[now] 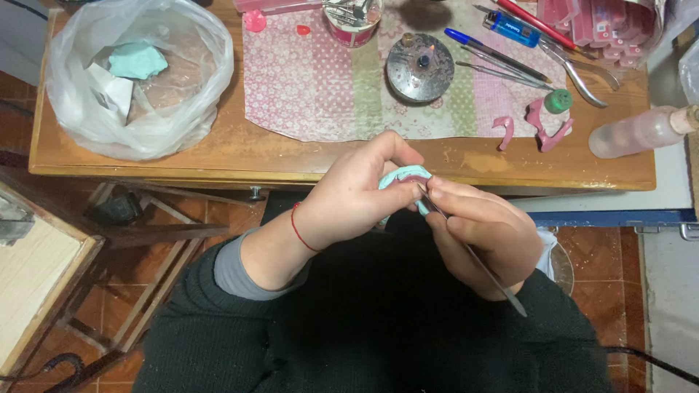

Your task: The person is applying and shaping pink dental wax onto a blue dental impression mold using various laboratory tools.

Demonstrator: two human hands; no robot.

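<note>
We hold a small teal cast (403,175) in front of us, just off the near edge of the table (218,156), above our lap. Our left hand (357,193) is curled around it, fingers over the top and thumb beneath, so only its curved upper rim shows. Our right hand (480,236) pinches a thin metal tool (470,251) like a pen, its tip touching the cast's right end. We judge the cast to be light, stiff and brittle, the kind of piece that chips at thin edges, so it is best cradled by its thick body with the rim left free, as it is now. The tool looks smooth and slim, likely to slip unless gripped close to the tip. On the table, a clear bag (138,80) with a teal lump (137,60) sits at the far left corner. A patterned cloth (313,87) covers the middle, carrying a round metal burner (420,68), a lighter (512,29), pens and pliers (582,73). Pink wax pieces (547,131) lie near the right front edge, beside a pale bottle (637,131) lying on its side.
</note>
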